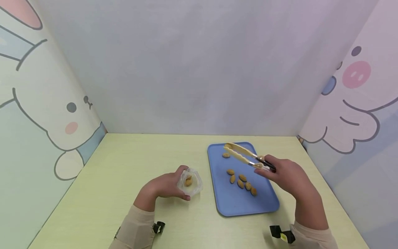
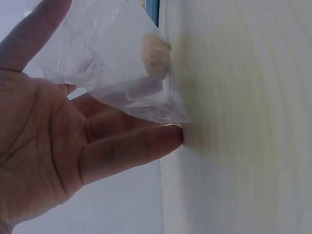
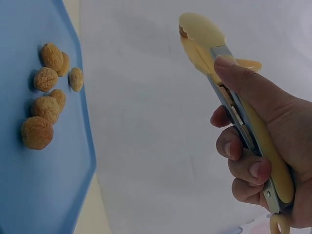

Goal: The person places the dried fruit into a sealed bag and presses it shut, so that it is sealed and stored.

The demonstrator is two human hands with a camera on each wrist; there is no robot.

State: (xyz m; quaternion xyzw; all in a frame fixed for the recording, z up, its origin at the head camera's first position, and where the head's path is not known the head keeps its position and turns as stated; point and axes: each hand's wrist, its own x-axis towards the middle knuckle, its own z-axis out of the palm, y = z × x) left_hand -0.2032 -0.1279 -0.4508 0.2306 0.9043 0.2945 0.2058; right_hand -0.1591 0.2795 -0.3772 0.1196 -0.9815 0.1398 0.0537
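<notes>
My left hand (image 1: 168,185) holds a clear plastic bag (image 2: 114,56) upright on the table, thumb on one side and fingers on the other. Its mouth faces up, and a few brown, wrinkled, nut-like pieces (image 1: 188,181) lie inside. My right hand (image 1: 287,174) grips a pair of cream-tipped kitchen tongs (image 3: 258,131) around the handles, thumb on top. Between the tong tips is one brown piece (image 3: 183,32), mostly hidden by them. The tips hover over the far part of a blue tray (image 1: 225,204), where several more brown pieces (image 3: 37,132) lie loose.
The tray lies right of the bag on a pale wooden table (image 1: 143,148). A plain light wall (image 1: 199,69) stands behind the table. Side panels carry a cartoon rabbit (image 1: 56,103) on the left and a cartoon pig (image 1: 357,90) on the right.
</notes>
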